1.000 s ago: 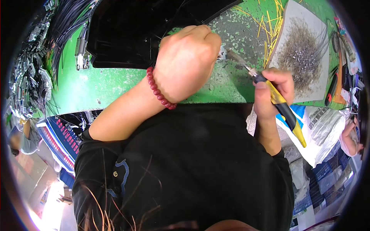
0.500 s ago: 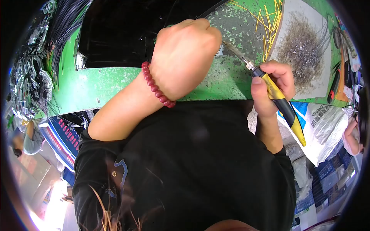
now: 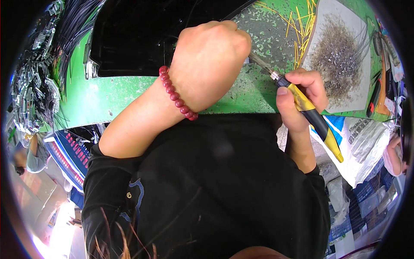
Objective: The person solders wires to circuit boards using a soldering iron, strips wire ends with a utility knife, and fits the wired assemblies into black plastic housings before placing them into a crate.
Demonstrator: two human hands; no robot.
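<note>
My right hand (image 3: 304,97) grips a yellow-and-black soldering iron (image 3: 312,114) by its handle, with the thumb and index finger near the front. The iron's metal tip (image 3: 261,61) points up and left and ends beside my left hand (image 3: 211,64). That hand is curled closed, its back facing me and a red bead bracelet (image 3: 173,93) on the wrist. Its fingertips are hidden, along with whatever they hold. Beneath and behind the left hand lies a black panel (image 3: 129,43) on the green worktable (image 3: 125,93).
Bundles of black wires (image 3: 75,30) and shiny metal-and-plastic parts (image 3: 32,95) lie at the left. Yellow wires (image 3: 302,32) are strewn near a grey board (image 3: 351,97) piled with dark debris. A white bag (image 3: 366,142) hangs below the table's right edge. Parts of other people show at both sides.
The soldering iron and my right hand have shifted slightly left, bringing the tip closer to my left hand. My left hand has moved only a little to the right.
</note>
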